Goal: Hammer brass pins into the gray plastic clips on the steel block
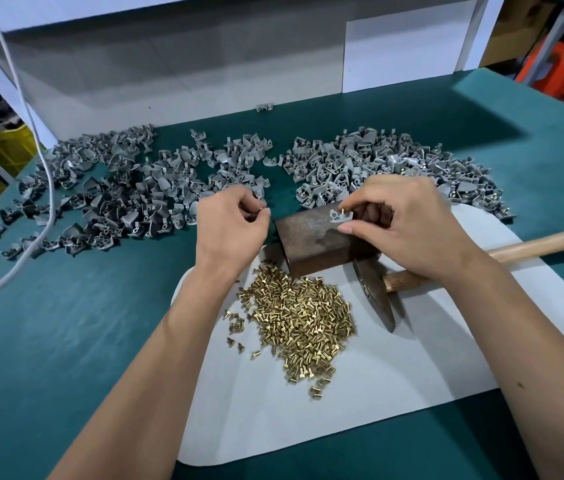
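A rusty steel block (311, 237) stands on a white mat (308, 410) at the table's middle. On its top lies one gray plastic clip (337, 215) with a brass pin (342, 212) standing in it. My right hand (408, 220) holds that clip, forefinger at the pin and thumb at the clip's near edge. Just left of the block, my left hand (230, 225) is curled and pinches a small pin (262, 210) between its fingertips. A heap of brass pins (303, 323) lies in front of the block. The hammer (377, 299) rests to the right, under my right wrist.
Gray clips are spread in large piles at the far left (107, 192) and the far right (377, 164) on the green table (66, 341). A white cable (45, 202) runs down the left side. A white panel (169, 64) closes the back. The hammer's wooden handle (547, 242) points right.
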`<state>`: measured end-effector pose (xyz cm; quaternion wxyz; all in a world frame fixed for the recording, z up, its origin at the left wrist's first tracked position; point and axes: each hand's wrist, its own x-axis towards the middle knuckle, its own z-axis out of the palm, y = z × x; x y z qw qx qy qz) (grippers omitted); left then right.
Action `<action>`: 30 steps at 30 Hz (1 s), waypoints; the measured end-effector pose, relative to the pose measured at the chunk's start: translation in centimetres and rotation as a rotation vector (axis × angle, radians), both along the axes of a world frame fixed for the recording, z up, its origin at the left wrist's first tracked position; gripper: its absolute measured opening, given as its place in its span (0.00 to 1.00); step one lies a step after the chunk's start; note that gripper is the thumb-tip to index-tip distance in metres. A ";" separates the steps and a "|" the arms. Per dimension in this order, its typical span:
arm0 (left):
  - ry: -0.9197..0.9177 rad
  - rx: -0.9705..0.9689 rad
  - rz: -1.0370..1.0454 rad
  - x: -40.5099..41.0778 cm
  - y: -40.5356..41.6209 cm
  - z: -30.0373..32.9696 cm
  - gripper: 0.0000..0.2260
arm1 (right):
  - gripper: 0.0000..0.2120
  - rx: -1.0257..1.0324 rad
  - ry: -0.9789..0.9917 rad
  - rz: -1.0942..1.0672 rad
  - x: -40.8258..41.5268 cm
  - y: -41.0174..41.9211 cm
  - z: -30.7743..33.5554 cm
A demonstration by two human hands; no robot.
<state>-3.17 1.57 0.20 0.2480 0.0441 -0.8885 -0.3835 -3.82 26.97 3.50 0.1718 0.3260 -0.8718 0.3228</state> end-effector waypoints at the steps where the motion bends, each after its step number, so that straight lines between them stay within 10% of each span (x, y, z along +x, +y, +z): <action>1: 0.012 -0.001 0.004 0.0 0.0 0.1 0.05 | 0.11 0.007 0.000 -0.014 0.0 0.0 0.0; 10: 0.069 0.066 0.034 0.3 0.2 0.6 0.07 | 0.20 -0.212 -0.035 -0.394 -0.7 0.4 -0.1; 22: 0.023 0.534 0.079 0.3 -0.5 1.1 0.04 | 0.07 0.282 0.094 0.516 7.0 -8.4 -0.6; 30: 0.049 0.664 0.086 0.0 -0.5 1.1 0.05 | 0.08 0.442 0.001 0.554 7.5 -10.0 -1.4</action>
